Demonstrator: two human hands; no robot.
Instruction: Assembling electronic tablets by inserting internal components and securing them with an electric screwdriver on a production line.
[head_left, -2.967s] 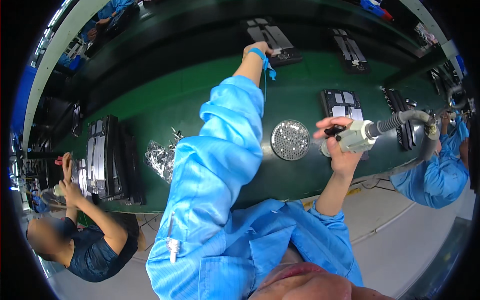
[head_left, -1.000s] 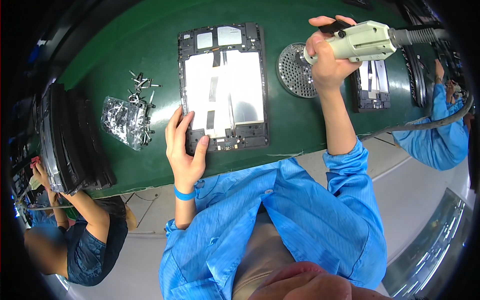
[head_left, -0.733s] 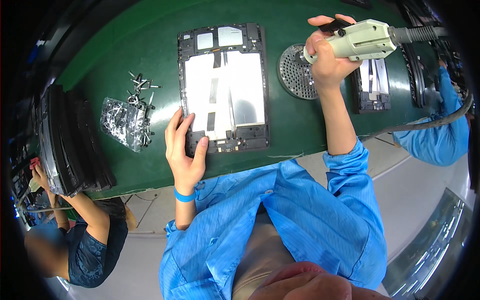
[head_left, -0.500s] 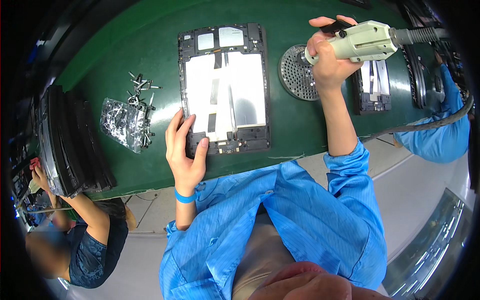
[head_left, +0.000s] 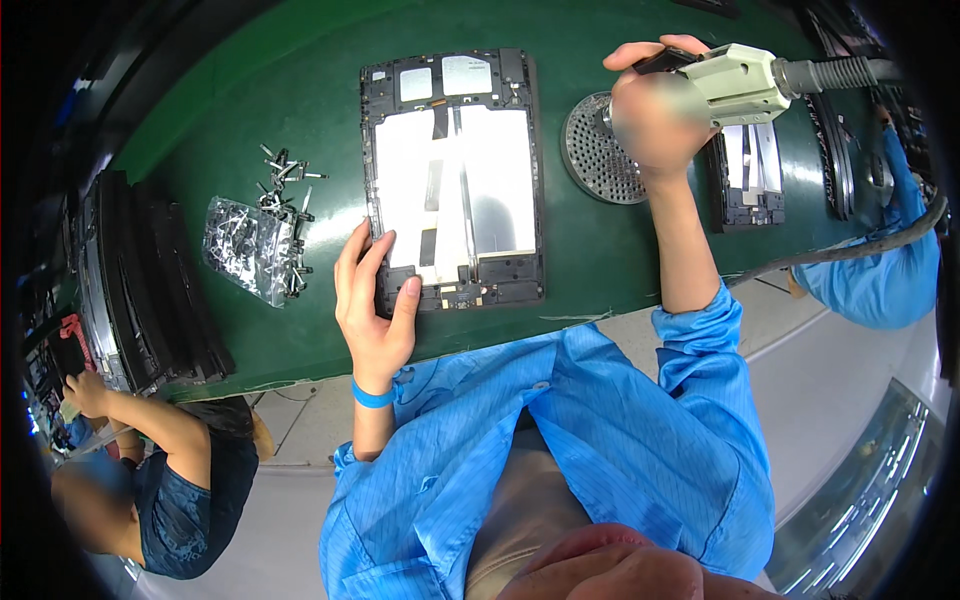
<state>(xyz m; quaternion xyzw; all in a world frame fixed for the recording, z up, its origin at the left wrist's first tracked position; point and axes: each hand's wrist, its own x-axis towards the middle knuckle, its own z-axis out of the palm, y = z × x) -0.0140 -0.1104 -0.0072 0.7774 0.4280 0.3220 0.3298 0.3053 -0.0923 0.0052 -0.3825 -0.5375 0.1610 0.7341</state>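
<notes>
An opened tablet computer [head_left: 512, 170] lies flat on the green worktable [head_left: 330, 120], inner side up, at the upper centre of the frame. Its long axis runs nearly vertical in the frame, the upper end leaning slightly left; the end with two small silvery plates points to the top edge, while the opposite short end faces the person's blue jacket [head_left: 560, 440].

The left hand [head_left: 377, 325] rests at the tablet's lower left corner, fingers spread along the long side, thumb laid over the bottom border.

The right hand [head_left: 662, 125], partly blurred, is wrapped around a pale power screwdriver [head_left: 745, 85] at the upper right. The tool's long axis runs sideways, its front end toward the left above a round perforated metal tray [head_left: 600, 160]; whether it touches the tray cannot be told.

Left of the tablet lie a clear bag of small parts [head_left: 245, 245] and a loose scatter of slim pieces [head_left: 290, 165]. A second opened tablet [head_left: 752, 170] lies right of the tray.
</notes>
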